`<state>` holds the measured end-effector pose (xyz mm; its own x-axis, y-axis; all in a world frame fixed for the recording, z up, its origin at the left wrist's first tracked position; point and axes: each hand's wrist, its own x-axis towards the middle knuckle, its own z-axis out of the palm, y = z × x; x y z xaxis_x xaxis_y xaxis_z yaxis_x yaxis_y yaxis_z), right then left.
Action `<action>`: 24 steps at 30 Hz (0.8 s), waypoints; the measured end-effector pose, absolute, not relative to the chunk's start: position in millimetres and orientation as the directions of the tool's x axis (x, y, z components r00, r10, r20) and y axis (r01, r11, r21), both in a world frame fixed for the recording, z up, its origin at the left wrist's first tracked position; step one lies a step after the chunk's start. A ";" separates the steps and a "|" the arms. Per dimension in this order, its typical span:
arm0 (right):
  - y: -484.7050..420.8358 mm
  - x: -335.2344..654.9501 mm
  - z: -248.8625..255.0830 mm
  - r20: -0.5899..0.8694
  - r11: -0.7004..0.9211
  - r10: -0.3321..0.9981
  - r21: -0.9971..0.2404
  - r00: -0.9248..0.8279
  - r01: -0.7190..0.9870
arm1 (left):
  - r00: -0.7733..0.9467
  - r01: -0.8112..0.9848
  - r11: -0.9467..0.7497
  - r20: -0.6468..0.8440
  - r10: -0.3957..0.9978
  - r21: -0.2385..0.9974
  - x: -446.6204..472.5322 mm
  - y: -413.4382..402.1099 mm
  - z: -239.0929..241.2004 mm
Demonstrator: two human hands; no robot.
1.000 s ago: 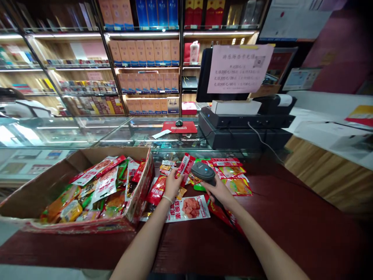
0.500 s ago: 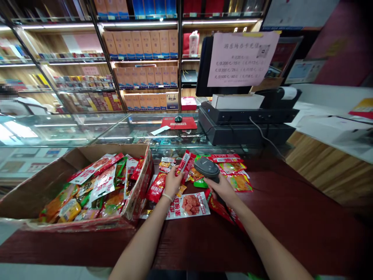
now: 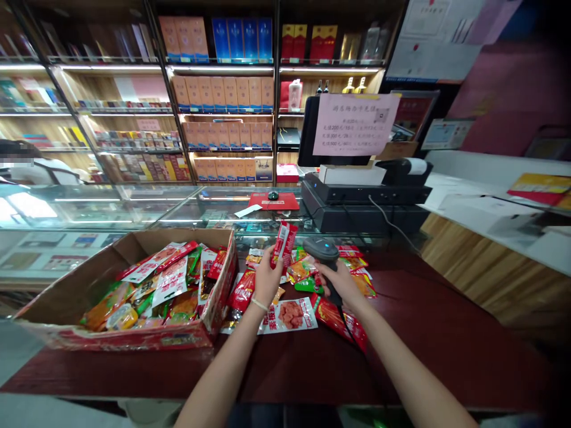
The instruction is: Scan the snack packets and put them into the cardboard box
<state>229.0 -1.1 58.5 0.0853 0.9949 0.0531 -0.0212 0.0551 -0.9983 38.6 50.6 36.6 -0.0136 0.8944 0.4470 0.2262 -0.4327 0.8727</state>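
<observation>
Grey barcode scanner (image 3: 320,248), handle (image 3: 334,295) half-hidden, sits in the right hand's (image 3: 344,286) clamped fingers (image 3: 329,272); the left hand (image 3: 267,280) pinches a slim red sachet (image 3: 286,239).

At the back, tall wood-backed shelves with dark posts (image 3: 276,101), full of tan cardboard boxes (image 3: 217,94), with shiny blue boxes (image 3: 236,40) up high. In front, on a see-through glass case (image 3: 214,201), a little black computer mouse (image 3: 273,195) on a flat red mat (image 3: 276,205), with a thin white paper strip (image 3: 248,211) at the left corner. To the right, a big black screen (image 3: 307,134) with a pale pink paper sign (image 3: 353,126) on it. Far left, a person in a white top (image 3: 49,171).
</observation>
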 end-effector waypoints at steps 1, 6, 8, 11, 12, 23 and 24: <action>-3.3 226.3 65.8 0.058 0.059 0.994 -0.998 0.090 -0.013 | -0.014 0.230 -0.463 0.478 0.878 0.856 33.8 45.2 52.8; -9.2 196.7 94.2 0.070 0.072 0.997 -0.997 0.045 -0.035 | 0.076 0.413 -0.577 0.605 0.792 0.704 -23.6 16.6 129.2; -7.7 178.9 100.8 0.073 0.073 0.997 -0.996 -0.002 -0.042 | 0.088 0.555 -0.551 0.615 0.783 0.623 -58.8 8.3 147.3; -2.2 149.4 106.9 0.097 0.094 0.992 -0.995 -0.076 -0.040 | 0.054 0.767 -0.412 0.590 0.805 0.492 -116.8 2.0 154.8; 0.1 139.3 108.0 0.111 0.108 0.989 -0.993 -0.099 -0.039 | 0.030 0.829 -0.343 0.578 0.816 0.441 -135.9 1.7 152.5; 19.3 74.4 96.7 0.136 0.113 0.961 -0.988 -0.242 -0.105 | 0.164 0.885 -0.317 0.409 0.898 0.342 -238.4 21.3 85.8; 19.6 75.2 95.7 0.133 0.112 0.962 -0.989 -0.240 -0.099 | 0.146 0.886 -0.307 0.419 0.896 0.347 -236.7 21.4 85.9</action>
<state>75.2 19.6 95.7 -0.2404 0.9616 0.1328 -0.0995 0.1117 -0.9888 -236.7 21.4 85.9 0.1460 0.8960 0.4193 0.8864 -0.3067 0.3468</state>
